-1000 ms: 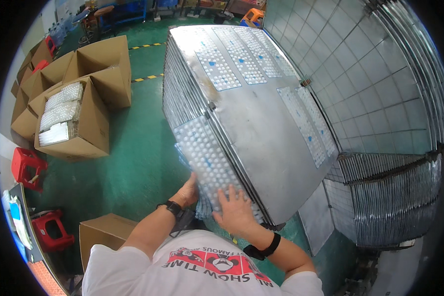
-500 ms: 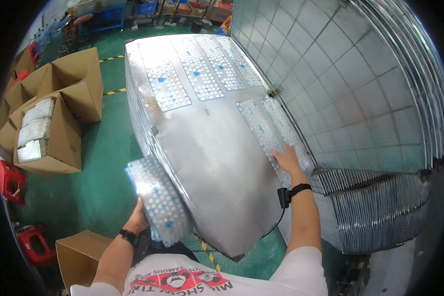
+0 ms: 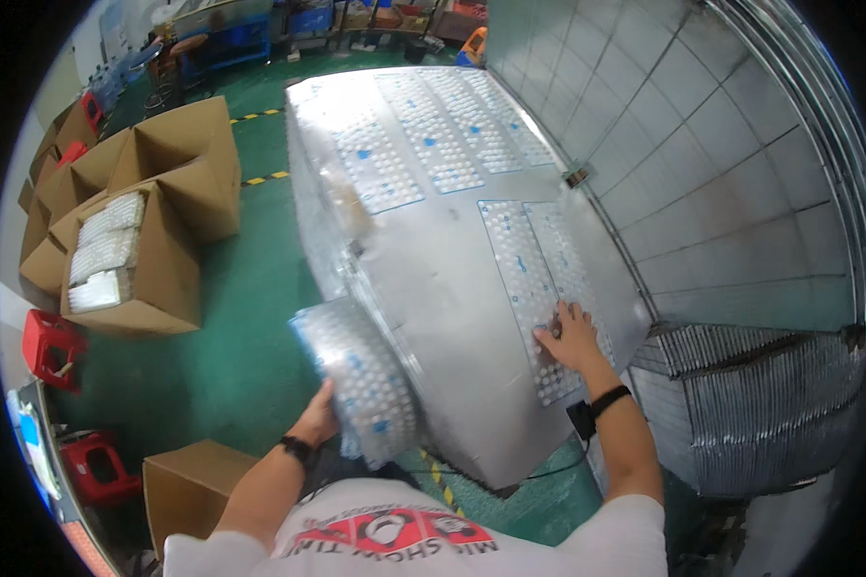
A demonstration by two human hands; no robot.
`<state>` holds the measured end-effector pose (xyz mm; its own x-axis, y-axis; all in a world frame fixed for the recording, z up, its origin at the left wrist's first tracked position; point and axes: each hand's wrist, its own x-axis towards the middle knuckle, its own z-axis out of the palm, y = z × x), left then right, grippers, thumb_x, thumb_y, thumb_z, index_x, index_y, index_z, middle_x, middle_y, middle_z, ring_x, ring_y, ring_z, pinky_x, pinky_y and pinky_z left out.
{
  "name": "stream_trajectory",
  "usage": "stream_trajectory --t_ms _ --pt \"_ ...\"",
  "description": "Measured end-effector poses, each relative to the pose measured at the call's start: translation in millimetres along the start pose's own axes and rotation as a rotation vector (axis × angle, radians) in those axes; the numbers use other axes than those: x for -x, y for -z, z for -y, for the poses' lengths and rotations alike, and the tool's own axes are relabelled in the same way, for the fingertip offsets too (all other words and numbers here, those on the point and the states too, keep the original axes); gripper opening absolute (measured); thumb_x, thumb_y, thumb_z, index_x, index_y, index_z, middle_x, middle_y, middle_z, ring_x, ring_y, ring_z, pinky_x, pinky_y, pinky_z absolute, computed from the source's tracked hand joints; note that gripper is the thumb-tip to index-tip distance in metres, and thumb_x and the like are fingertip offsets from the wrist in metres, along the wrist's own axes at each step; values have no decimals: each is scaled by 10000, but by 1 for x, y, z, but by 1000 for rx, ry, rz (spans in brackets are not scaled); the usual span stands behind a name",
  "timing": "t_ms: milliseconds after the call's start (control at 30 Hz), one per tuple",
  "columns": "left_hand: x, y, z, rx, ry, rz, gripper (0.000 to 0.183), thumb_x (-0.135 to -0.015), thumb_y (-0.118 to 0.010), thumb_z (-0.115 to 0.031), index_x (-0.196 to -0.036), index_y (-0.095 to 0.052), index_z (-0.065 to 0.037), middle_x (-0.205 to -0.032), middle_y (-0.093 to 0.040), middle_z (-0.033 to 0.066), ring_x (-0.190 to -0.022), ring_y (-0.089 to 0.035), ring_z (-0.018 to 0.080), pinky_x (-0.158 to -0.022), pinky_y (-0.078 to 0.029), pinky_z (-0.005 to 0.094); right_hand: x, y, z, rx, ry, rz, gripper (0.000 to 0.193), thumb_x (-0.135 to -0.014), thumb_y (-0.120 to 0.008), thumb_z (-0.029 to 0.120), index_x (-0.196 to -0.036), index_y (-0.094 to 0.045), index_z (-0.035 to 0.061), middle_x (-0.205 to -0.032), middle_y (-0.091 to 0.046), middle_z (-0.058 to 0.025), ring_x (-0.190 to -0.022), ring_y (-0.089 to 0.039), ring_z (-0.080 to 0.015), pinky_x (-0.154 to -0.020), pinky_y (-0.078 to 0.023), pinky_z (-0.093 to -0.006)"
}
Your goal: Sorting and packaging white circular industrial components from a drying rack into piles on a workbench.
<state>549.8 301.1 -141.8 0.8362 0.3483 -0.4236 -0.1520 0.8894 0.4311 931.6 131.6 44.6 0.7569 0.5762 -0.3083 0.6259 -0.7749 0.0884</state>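
Observation:
My left hand point(image 3: 318, 415) grips the edge of a stack of clear plastic sheets point(image 3: 361, 385) covered in round white dots. The stack hangs tilted off the near left side of a large silver metal sheet point(image 3: 433, 298). My right hand point(image 3: 572, 338) lies on two dotted sheets with its fingers spread. One is the left dotted sheet point(image 3: 516, 260); close beside it is the right dotted sheet point(image 3: 559, 245). Its palm and fingers hide part of both. Several more dotted sheets point(image 3: 433, 135), with blue marks and edges, lie in a row at the far end.
An upright gridded metal panel point(image 3: 674, 163) borders the right side, with stacked metal trays point(image 3: 779, 409) below it. Open cardboard boxes point(image 3: 178, 255) stand on the left, one holding white packs. Red stools point(image 3: 101, 466) and another box point(image 3: 188, 490) are nearer me.
The right dotted sheet under my right hand has shifted left, away from the metal sheet's right edge. My left hand still holds the stack. The whole view has turned slightly left.

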Motion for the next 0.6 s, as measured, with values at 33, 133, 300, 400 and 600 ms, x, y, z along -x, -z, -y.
stream_trajectory --t_ms 33,133,300,400,600 --pt "-4 -3 1 -15 17 9 709 -855 -533 -508 -1364 -331 -58 -1372 -404 118 -1260 -378 275 -1065 -262 455 21 -12 11 -91 85 -40 903 -764 -545 603 -1394 -262 21 -1405 -265 -251 -1262 -251 -498 -1018 -239 -570" --pt "-24 8 17 -40 70 70 754 -832 -582 -498 -1359 -325 -24 -1379 -391 127 -1264 -367 265 -1065 -261 429 83 -43 54 -190 242 -146 877 -756 -596 541 -1353 -304 -31 -1342 -303 -302 -1196 -312 -522 -965 -301 -574" --pt "-19 3 10 -154 147 72 1024 -673 -611 -693 -1424 -231 -111 -1420 -343 112 -1308 -304 274 -1079 -222 466 169 -60 148 9 300 -135 861 -766 -589 542 -1344 -316 -36 -1356 -285 -303 -1216 -285 -514 -966 -271 -602" --pt "-7 -9 -9 -142 202 79 1072 -639 -609 -723 -1434 -211 -123 -1437 -320 106 -1321 -284 270 -1076 -223 461 185 -64 158 -87 288 -166 859 -764 -601 529 -1360 -308 -15 -1381 -259 -297 -1249 -260 -489 -971 -253 -617" --pt "0 6 -24 -37 194 122 968 -698 -630 -645 -1414 -263 -106 -1429 -342 98 -1288 -350 278 -1068 -250 456 179 -79 149 49 193 -267 734 -755 -621 272 -1358 -311 -6 -1384 -257 -302 -1243 -290 -473 -1001 -261 -544"
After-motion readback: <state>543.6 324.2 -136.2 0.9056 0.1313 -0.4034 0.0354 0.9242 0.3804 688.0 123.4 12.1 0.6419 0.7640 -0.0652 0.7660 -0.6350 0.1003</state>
